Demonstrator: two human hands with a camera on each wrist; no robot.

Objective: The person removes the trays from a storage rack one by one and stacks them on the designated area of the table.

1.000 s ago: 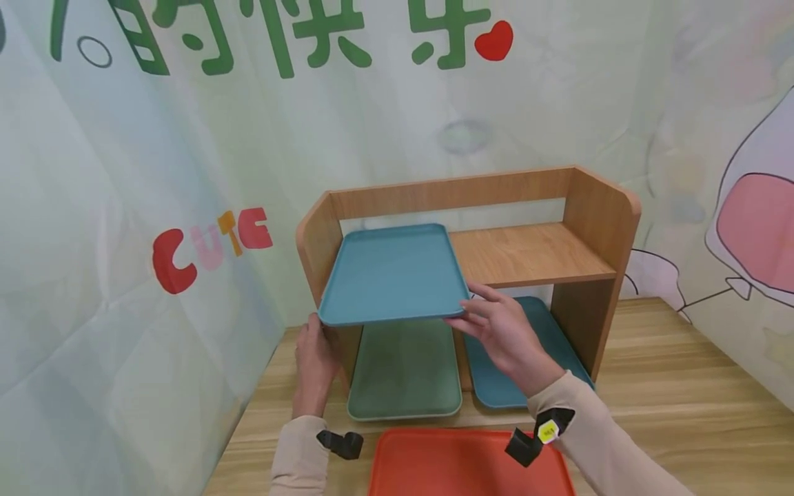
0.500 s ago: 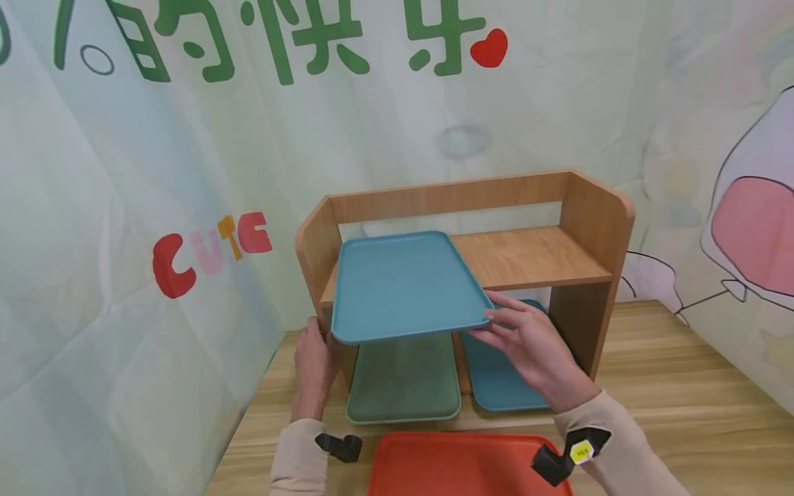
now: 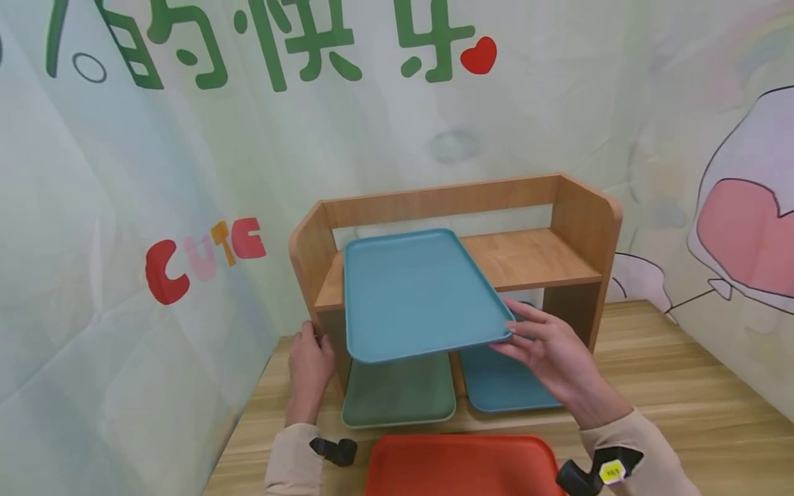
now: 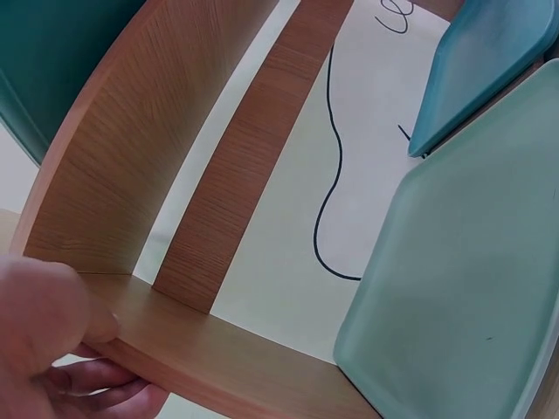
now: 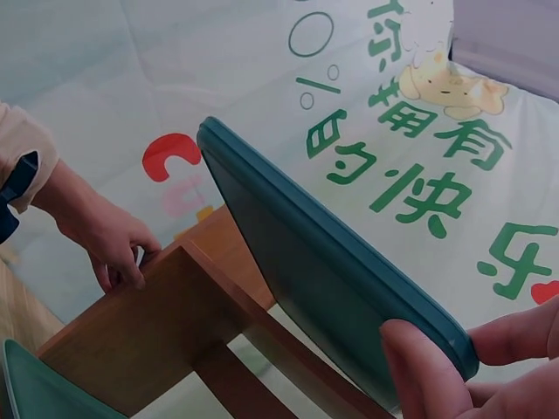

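A blue tray (image 3: 422,296) is tilted in front of the upper board of a wooden shelf (image 3: 533,258). My right hand (image 3: 552,355) pinches its near right corner, thumb on one face and fingers on the other, as the right wrist view shows. My left hand (image 3: 310,362) grips the front edge of the shelf's left side panel (image 4: 236,367), thumb inside and fingers curled round the outside. Below the held tray, a green tray (image 3: 400,393) lies in the lower left compartment. Another blue tray (image 3: 509,386) lies in the lower right one, partly hidden by my right hand.
A red tray (image 3: 462,465) lies on the wooden table (image 3: 670,386) in front of the shelf, cut off by the frame's bottom. A printed cloth backdrop (image 3: 372,145) hangs behind and at both sides.
My right hand has drawn the held blue tray toward me and to the right, off the left side of the shelf's upper board. The left hand stays on the side panel.
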